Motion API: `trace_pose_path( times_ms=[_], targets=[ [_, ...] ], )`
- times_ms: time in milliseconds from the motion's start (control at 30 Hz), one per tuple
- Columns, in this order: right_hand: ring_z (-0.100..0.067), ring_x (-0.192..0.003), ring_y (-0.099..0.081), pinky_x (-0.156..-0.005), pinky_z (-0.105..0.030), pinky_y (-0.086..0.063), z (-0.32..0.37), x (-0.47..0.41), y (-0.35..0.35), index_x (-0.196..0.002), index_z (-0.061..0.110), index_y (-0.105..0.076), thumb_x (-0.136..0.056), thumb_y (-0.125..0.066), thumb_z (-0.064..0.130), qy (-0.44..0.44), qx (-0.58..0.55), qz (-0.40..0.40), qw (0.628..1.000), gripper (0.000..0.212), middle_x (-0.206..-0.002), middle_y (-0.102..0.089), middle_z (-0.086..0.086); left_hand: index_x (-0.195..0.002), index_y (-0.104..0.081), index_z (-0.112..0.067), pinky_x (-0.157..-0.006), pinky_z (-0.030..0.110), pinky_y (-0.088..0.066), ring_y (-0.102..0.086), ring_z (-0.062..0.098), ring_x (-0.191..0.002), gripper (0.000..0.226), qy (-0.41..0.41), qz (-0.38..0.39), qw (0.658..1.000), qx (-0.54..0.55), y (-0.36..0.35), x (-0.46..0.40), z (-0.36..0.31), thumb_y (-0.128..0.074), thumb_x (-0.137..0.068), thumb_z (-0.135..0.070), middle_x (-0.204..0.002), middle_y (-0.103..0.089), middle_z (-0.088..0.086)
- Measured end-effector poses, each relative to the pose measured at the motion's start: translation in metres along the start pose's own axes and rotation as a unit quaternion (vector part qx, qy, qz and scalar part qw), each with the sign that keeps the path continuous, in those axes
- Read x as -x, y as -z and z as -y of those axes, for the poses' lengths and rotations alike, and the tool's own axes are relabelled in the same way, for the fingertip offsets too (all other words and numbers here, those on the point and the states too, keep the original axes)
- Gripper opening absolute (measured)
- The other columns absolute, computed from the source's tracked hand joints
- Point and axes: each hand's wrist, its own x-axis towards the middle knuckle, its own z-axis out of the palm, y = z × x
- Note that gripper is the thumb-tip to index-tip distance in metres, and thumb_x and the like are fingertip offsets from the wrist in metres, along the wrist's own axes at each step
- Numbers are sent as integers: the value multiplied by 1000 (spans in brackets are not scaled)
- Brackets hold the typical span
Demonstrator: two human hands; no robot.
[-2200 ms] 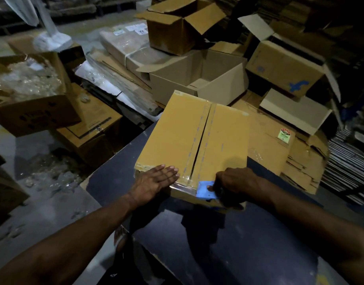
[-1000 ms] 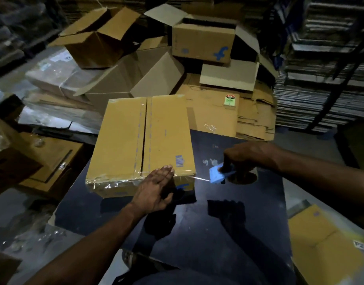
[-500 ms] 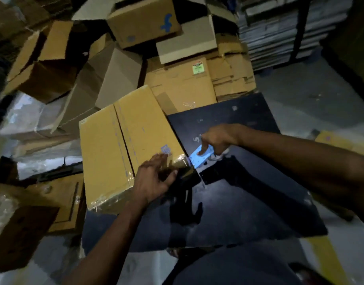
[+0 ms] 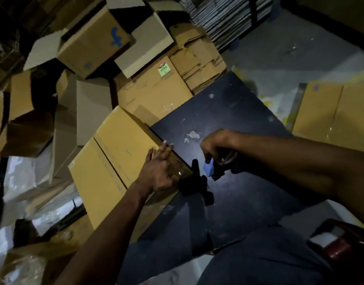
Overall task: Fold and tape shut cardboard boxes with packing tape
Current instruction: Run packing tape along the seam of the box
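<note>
A closed yellow-brown cardboard box [image 4: 113, 159] with clear tape along its centre seam lies on the dark table [image 4: 234, 124], hanging over the table's left edge. My left hand [image 4: 160, 169] lies flat with straight fingers on the box's taped near-right corner. Just right of that corner, my right hand [image 4: 216, 147] grips a blue tape dispenser [image 4: 209, 169] above the table. The dispenser's roll is hidden under my fingers.
Open and flattened cartons [image 4: 156, 87] are heaped behind and left of the table. A carton with a blue logo [image 4: 94, 42] sits on top. Another closed yellow box [image 4: 335, 112] lies on the floor at right. Stacked flat board [image 4: 222, 19] stands at the back.
The view has swung right and tilted. The box has turned and slid toward the table's left edge. My left hand went flat on the taped corner; my right hand with the dispenser pulled away from the box.
</note>
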Motion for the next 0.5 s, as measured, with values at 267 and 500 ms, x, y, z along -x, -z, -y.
trace_pose_path(
  times_ms=[267, 500],
  targets=[
    [-22, -102, -71, -82, -34, -55, -34, -22, -21, -133, 29, -75, -86, -73, 13, 49, -71, -106, 991, 50, -121, -75, 4, -152, -63, -37, -135, 63, -5, -1, 18, -170, 48, 13, -59, 974, 216, -4, -11, 21, -38, -115, -56, -182, -18, -5],
    [-32, -123, -58, -98, -53, -50, -37, -25, -38, -134, 47, -67, -82, -69, 22, -59, -76, -255, 962, 58, -137, -64, 1, -164, -47, -35, -136, 58, -6, 6, 19, -170, 49, 29, -112, 982, 148, -25, -27, 29, -32, -120, -50, -184, -5, -3]
  ],
)
